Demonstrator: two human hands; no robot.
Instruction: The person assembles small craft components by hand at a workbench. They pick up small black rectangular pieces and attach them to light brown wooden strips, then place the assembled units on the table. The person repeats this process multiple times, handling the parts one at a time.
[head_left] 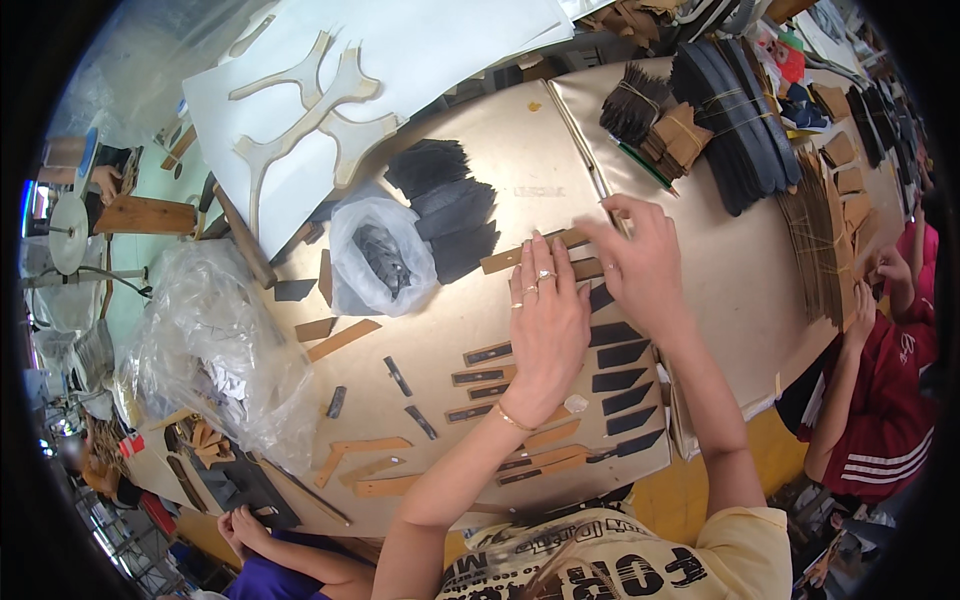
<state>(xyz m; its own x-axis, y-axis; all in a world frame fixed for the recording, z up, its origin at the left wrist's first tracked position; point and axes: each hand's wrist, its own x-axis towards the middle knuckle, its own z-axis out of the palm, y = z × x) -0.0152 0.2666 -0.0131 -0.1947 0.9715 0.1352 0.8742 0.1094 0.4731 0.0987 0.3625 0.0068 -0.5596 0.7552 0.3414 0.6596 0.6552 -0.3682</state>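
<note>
My left hand lies flat with its fingers stretched out, pressing on a brown leather strip on the table. Just right of it, my right hand is over the strip's right end, fingers bent and smeared by motion; whether it grips anything I cannot tell. A second brown strip shows between the hands. Below my left hand lie several brown strips with dark inlays, and to their right several black pointed leather pieces. Further brown pieces sit beside my left forearm.
A white plastic bag of dark pieces stands left of black leather stacks. A larger clear bag is further left. Pale templates lie on white sheets behind. Bundled leather fills the far right. Other people work at both sides.
</note>
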